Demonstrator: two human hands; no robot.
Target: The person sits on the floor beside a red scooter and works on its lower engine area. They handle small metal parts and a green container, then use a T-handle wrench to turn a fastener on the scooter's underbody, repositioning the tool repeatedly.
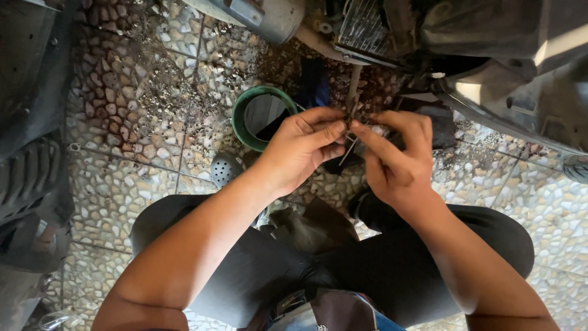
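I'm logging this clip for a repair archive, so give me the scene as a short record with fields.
setting: pebble-patterned tiled floor, person seated
left hand: pinches a small dark metal part with thin prongs
right hand: fingertips on the same part
behind hands: green-rimmed round container
near left forearm: small perforated metal dome
top right: dark vehicle bodywork
left edge: ribbed tyre

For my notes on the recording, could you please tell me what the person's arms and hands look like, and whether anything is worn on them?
Both forearms are bare, with no sleeves in view. The left hand and right hand wear no gloves, and no rings, watch or bracelet can be seen.
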